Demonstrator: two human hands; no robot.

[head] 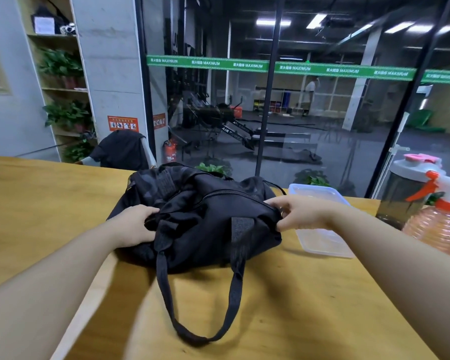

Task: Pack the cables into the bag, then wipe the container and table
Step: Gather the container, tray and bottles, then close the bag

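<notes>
A black fabric bag (198, 216) lies in the middle of the yellow wooden table (309, 294), its zipper line running across the top and one long strap looping toward me. My left hand (134, 226) grips the bag's left end, fingers curled into the fabric. My right hand (296, 213) pinches the bag's right end at the end of the zipper. Right of the bag rests a clear plastic container (322, 240), partly behind my right hand. No cables are visible.
At the right edge stand a pink spray bottle (437, 224) with a white and orange trigger and a dark shaker bottle (403, 193) with a pink lid. Beyond the table's far edge are a chair draped with black cloth (121, 150), plants and a glass wall.
</notes>
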